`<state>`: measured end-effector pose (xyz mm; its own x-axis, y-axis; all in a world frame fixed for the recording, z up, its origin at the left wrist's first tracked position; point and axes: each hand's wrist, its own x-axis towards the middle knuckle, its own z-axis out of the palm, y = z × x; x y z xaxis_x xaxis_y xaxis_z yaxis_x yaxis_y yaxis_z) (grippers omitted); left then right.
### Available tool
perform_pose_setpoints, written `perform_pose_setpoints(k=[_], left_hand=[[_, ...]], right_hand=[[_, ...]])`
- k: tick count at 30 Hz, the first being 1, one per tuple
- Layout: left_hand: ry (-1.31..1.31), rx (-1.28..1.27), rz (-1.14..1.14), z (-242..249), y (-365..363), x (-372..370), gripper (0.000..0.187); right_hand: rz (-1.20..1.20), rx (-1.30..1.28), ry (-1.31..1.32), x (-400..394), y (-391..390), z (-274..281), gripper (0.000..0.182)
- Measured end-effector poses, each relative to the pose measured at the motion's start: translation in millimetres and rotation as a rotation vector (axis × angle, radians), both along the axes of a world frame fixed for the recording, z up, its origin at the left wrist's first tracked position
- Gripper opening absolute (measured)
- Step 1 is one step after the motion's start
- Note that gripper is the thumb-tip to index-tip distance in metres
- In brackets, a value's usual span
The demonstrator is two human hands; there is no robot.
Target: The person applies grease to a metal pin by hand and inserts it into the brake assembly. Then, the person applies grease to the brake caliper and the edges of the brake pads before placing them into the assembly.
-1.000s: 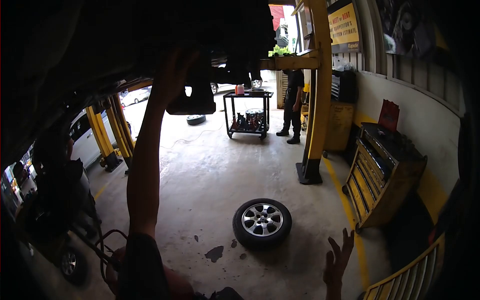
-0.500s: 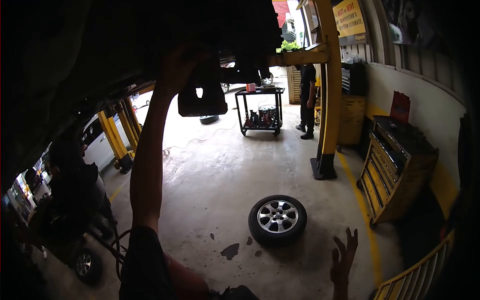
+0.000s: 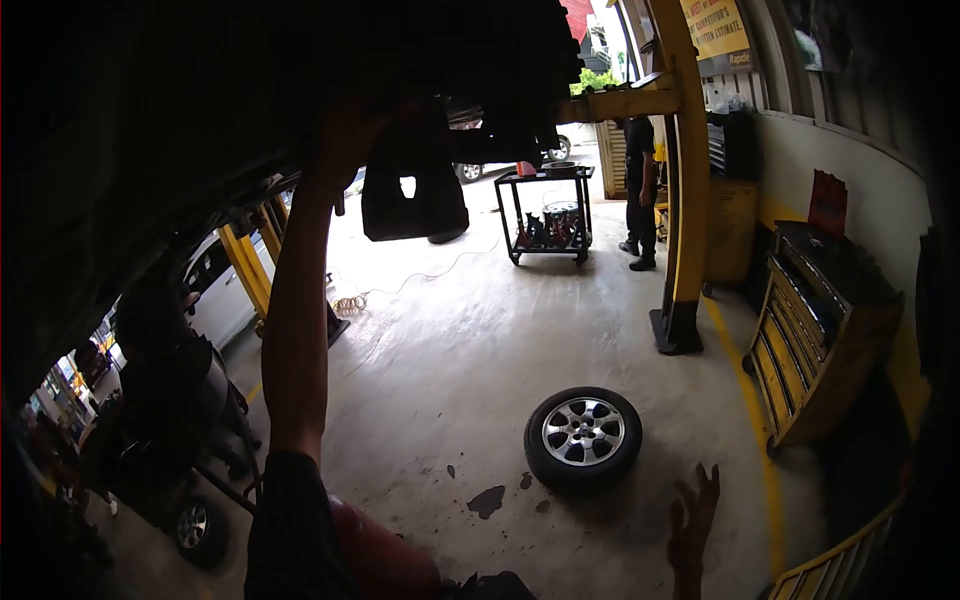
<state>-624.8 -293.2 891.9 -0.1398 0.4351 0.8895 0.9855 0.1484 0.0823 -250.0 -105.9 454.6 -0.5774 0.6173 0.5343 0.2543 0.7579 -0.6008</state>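
Note:
My left hand is raised to the dark underside of a vehicle, beside a hanging dark part with a small hole. Shadow hides most of its fingers, so what it touches or holds cannot be made out. Low on the right, my right hand is held up over the floor with its fingers apart and nothing in it. A wheel with a silver rim lies flat on the concrete floor, left of and beyond my right hand.
A black cart stands ahead, near a person in dark clothes and a yellow lift post. A yellow tool cabinet is at the right. Another person and a second wheel are at the left.
The view has turned slightly left, so the floor wheel, cart and cabinet appear farther right. My left hand remains raised at the underside, and my right hand remains open.

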Motion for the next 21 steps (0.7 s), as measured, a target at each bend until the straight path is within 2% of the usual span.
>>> perform_pose_setpoints(k=[4, 6, 7, 9, 13, 21], left_hand=[[0.038, 0.01, 0.086, 9, -2, 6, 0.031], [-0.028, -0.057, 0.092, 10, -3, 8, 0.032], [-0.028, -0.06, 0.095, 9, -3, 6, 0.032], [-0.119, -0.019, -0.062, 10, -4, 3, 0.033], [-0.043, -0.012, -0.006, 12, -5, 10, 0.032], [-0.325, 0.008, -0.227, 11, -5, 14, 0.026]], right_hand=[[0.003, -0.016, -0.005, -7, -1, 6, 0.028], [0.017, -0.199, 0.126, -10, 0, 3, 0.028], [0.021, -0.202, 0.125, -10, 1, 2, 0.028], [0.02, -0.032, -0.01, -12, 4, 2, 0.028], [0.022, -0.049, -0.009, -20, 3, -1, 0.026], [0.075, -0.123, 0.005, -30, 1, -3, 0.028]])
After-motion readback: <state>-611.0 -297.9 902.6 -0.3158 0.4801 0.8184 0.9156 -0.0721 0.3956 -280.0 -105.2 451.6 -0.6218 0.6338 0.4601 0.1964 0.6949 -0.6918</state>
